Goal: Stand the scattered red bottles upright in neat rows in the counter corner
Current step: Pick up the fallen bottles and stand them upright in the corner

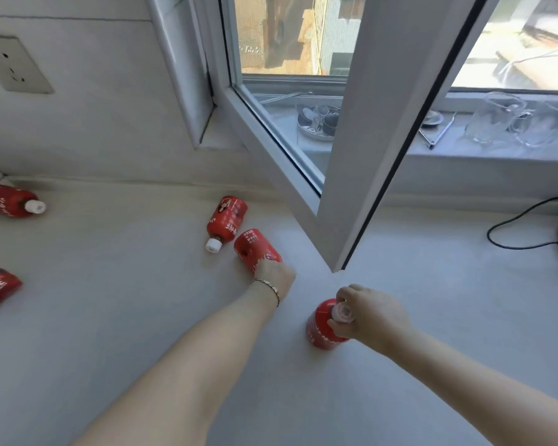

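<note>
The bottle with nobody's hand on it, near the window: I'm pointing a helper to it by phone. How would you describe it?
Start at the open window sash swinging in over the white counter. Just left of its lower corner two red bottles lie side by side. Take the lying bottle nearer the wall: its white cap points toward you and is uncovered, while the left hand grips its neighbour.

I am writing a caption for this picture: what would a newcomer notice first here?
Two bare arms reach over the pale counter, each hand on a red bottle: the left hand grips a lying bottle at centre, and the right hand holds the cap of an upright bottle. Other red bottles lie scattered to the left, and an open window sash juts over the counter.
</note>
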Tool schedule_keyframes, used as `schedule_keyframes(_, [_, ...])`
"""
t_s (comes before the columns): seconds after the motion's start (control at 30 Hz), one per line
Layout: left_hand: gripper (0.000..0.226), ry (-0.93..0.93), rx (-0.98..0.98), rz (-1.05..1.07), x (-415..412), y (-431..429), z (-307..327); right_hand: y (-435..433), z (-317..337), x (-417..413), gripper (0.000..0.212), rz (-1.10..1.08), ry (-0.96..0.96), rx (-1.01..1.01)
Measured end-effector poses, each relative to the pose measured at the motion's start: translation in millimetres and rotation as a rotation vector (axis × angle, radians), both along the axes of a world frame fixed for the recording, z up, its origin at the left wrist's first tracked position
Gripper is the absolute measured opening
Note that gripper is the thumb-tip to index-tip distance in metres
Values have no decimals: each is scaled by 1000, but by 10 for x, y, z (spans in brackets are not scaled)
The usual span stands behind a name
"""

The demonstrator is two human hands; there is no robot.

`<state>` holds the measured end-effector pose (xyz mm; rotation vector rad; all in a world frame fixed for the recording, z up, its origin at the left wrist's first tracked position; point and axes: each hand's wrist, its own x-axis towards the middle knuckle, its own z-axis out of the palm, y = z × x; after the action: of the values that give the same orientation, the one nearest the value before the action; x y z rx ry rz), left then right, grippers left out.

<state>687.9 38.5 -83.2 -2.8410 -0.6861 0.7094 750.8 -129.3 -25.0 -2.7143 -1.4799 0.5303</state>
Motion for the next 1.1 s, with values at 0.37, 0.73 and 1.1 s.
schedule_keyframes(0.37, [10, -595, -405, 639, -968, -64, -64, 1, 27, -70, 42, -8, 76, 23])
schedule_keyframes(0.73, [18, -801, -522, 861, -1550, 51, 576, -48, 171, -358, 34, -73, 13, -99])
schedule_keyframes(1.1, [25, -646, -305, 815, -2647, -643, 1298, -6, 702, -1247, 35, 221, 9, -9])
